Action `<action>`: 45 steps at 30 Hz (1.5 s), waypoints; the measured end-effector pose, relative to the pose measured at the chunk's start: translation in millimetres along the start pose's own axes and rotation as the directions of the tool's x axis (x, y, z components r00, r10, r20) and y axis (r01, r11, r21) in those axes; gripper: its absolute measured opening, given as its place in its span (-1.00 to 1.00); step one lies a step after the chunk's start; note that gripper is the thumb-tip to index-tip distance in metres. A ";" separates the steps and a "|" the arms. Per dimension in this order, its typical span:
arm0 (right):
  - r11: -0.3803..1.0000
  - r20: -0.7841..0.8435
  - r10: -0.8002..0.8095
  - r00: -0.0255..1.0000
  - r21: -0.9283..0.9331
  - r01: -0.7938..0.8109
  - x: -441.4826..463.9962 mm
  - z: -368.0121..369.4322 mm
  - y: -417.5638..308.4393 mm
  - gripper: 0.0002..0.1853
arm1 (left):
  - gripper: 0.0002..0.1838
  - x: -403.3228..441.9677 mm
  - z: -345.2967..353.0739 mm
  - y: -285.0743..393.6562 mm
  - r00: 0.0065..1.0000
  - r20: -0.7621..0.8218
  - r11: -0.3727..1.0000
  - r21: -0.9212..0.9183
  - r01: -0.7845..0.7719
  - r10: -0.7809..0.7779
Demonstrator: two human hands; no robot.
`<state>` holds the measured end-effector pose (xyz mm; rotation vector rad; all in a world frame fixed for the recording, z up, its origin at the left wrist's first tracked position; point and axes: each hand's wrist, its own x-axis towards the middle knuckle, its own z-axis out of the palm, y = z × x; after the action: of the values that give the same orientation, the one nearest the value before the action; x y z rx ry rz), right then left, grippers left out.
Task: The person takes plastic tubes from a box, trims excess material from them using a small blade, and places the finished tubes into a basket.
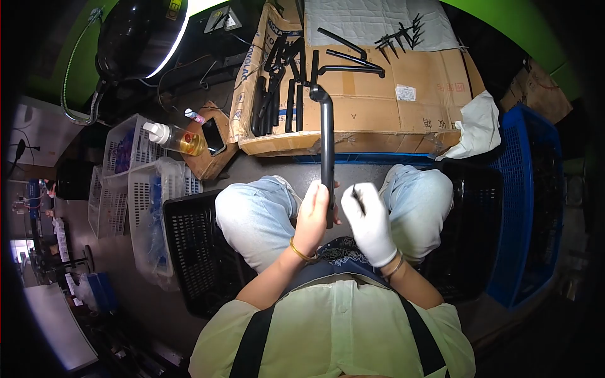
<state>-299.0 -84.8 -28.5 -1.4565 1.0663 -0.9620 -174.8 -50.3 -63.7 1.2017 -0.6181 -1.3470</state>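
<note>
My left hand (pixel 313 211), bare and with a yellow bangle at the wrist, is wrapped round the lower part of a black tube (pixel 326 135). The tube stands nearly upright in view, with a bent, knuckle-like end at its top. Just to the right, apart from the tube, is my right hand (pixel 368 223) in a white glove. Its fingers are curled in; a dark gap shows between them, and whether anything is inside cannot be made out. Beyond both hands, similar black tubes (pixel 353 69) lie on a cardboard box (pixel 372 104).
More black tubes (pixel 276 94) are heaped at the box's left side, and small black pointed parts (pixel 401 41) lie on its back right. A pump bottle (pixel 179 140) and a phone (pixel 213 137) are at left. Crates (pixel 189 252) flank my knees; a lamp (pixel 142 38) hangs upper left.
</note>
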 end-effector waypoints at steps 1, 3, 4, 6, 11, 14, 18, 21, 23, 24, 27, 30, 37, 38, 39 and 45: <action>0.998 -0.042 -0.053 0.998 -0.025 0.052 9.6 -0.9 11.2 -0.76 | -0.74 -2.4 -0.2 -6.7 0.999 0.004 0.998 0.045 -0.033 0.033; 0.999 -0.070 0.018 0.997 0.028 -0.016 21.6 -0.8 19.0 -0.64 | -0.80 -4.9 -0.5 -21.5 0.980 0.007 0.946 0.261 -0.193 0.199; 0.984 0.031 0.171 0.985 0.039 -0.172 25.8 -2.2 12.4 -0.69 | -0.78 -8.0 0.0 -25.8 0.984 0.037 0.955 0.238 -0.179 0.175; 0.983 0.054 0.162 0.985 0.072 -0.166 32.7 1.3 16.7 -0.72 | -0.75 -16.3 7.0 -17.7 0.995 0.099 0.998 0.048 -0.026 0.021; 0.950 0.089 0.147 0.985 0.265 -0.166 28.3 -3.9 26.1 -0.82 | -0.56 -10.2 -6.4 -6.6 0.969 0.233 0.975 -0.182 0.130 -0.086; 0.993 0.266 0.116 0.957 -0.065 -0.102 14.7 -23.7 18.3 -0.83 | -0.55 -4.3 -11.2 -4.8 0.987 0.144 0.977 -0.188 0.102 -0.075; 0.944 0.432 0.007 0.902 -0.300 0.137 -8.0 -16.3 13.8 -0.84 | -0.55 -3.5 -10.0 -2.7 0.991 0.050 0.978 -0.158 0.133 -0.127; 0.880 0.463 -0.063 0.884 -0.392 0.269 -11.2 -12.2 17.9 -0.82 | -0.58 -6.1 -7.5 -2.2 0.999 0.041 0.998 -0.048 0.031 -0.029; 0.874 0.473 -0.062 0.879 -0.400 0.277 -9.2 -11.0 14.5 -0.81 | -0.59 -6.4 -8.1 -3.0 0.999 0.043 1.000 -0.010 -0.019 0.019; 0.873 0.475 -0.071 0.877 -0.395 0.285 -8.5 -10.6 14.6 -0.81 | -0.60 -6.0 -9.3 -4.6 0.999 0.041 0.999 0.000 -0.034 0.034; 0.866 0.484 -0.080 0.872 -0.400 0.301 -8.2 -10.5 15.5 -0.80 | -0.61 -6.4 -9.4 -5.6 0.998 0.022 0.998 0.032 -0.053 0.053; 0.855 0.490 -0.059 0.870 -0.425 0.298 -9.0 -11.1 18.8 -0.79 | -0.63 -5.1 -10.1 -8.7 0.997 0.024 0.995 0.054 -0.081 0.080; 0.842 0.518 -0.115 0.848 -0.402 0.360 -8.7 -12.4 24.1 -0.80 | -0.69 -6.6 -12.2 -15.6 0.992 -0.031 0.975 0.190 -0.118 0.126; 0.840 0.527 -0.134 0.839 -0.389 0.379 -8.4 -12.8 24.9 -0.81 | -0.70 -7.1 -11.3 -16.6 0.985 -0.057 0.960 0.237 -0.147 0.165; 0.837 0.531 -0.156 0.833 -0.377 0.397 -7.8 -12.8 25.5 -0.81 | -0.70 -7.6 -9.9 -17.8 0.975 -0.083 0.943 0.283 -0.174 0.205; 0.816 0.503 -0.129 0.855 -0.437 0.380 -10.4 -7.1 23.2 -0.85 | -0.72 -10.2 -7.5 -24.1 0.946 -0.127 0.906 0.351 -0.237 0.297</action>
<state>-311.5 -78.3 -50.9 -2.2042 0.8115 -0.4668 -179.6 -34.0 -84.9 1.4309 -0.8715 -0.9126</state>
